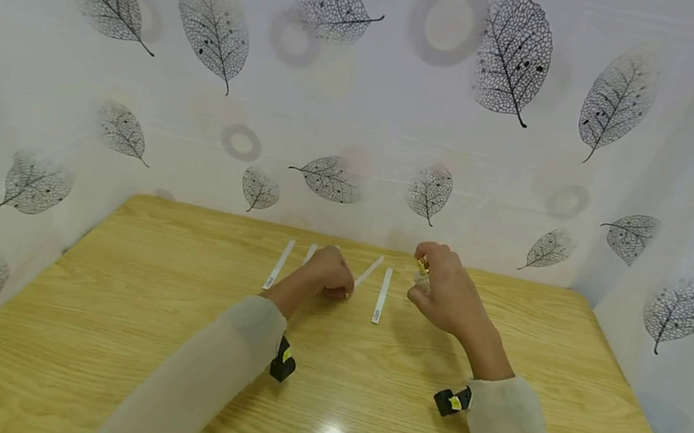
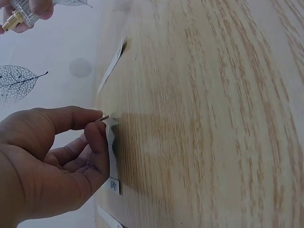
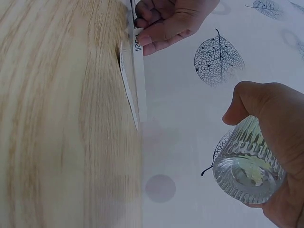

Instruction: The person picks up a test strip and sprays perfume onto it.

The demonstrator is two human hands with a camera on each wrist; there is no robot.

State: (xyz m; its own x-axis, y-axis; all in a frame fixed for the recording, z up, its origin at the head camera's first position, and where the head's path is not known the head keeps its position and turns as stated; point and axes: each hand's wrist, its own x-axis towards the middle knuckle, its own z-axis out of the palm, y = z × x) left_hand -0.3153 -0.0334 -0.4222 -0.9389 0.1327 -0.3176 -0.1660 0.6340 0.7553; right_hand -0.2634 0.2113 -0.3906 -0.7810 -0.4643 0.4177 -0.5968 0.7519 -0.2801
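Observation:
In the head view my left hand (image 1: 332,272) pinches a white paper test strip (image 1: 368,271) between thumb and index finger, its far end slanting right. The right wrist view shows this strip (image 3: 139,76) raised, with printed letters beside the thumb. My right hand (image 1: 446,288) grips a clear ribbed glass perfume spray bottle (image 3: 249,171) with a gold nozzle (image 1: 423,265). The index finger lies at the nozzle's top, and the bottle is held up above the table. Between the hands another white strip (image 1: 382,296) lies flat.
More white strips lie left of my left hand: one in full sight (image 1: 279,265), and another (image 1: 310,252) partly hidden by the hand. The wooden table (image 1: 360,381) ends at the back against a pale curtain (image 1: 364,119) printed with leaves, which also hangs along both sides.

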